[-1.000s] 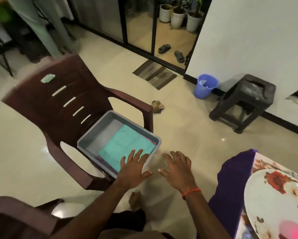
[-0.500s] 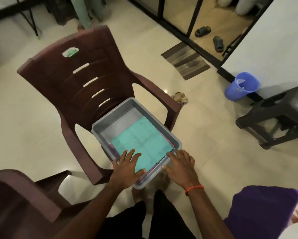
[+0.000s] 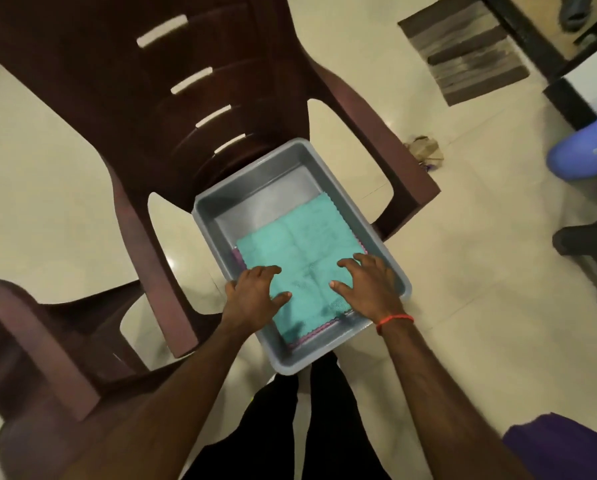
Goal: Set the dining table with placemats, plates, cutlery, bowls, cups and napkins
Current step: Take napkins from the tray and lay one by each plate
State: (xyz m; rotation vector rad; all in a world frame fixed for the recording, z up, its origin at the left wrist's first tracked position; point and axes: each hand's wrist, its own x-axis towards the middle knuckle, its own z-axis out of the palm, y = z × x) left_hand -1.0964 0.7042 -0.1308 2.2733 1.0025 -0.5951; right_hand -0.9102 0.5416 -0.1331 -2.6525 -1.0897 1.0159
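Grey tub (image 3: 255,183) sits on the seat of a brown plastic chair (image 3: 117,98). Teal napkin (image 3: 300,244) lies on top inside it, with a pink edge (image 3: 311,336) under. Left hand (image 3: 255,296) and right hand (image 3: 366,289) have a spread grip, bent fingertips down on the napkin.

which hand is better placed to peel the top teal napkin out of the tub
Left hand, probably: its fingers bend over the left edge of the teal napkin; the right hand lies spread on top.
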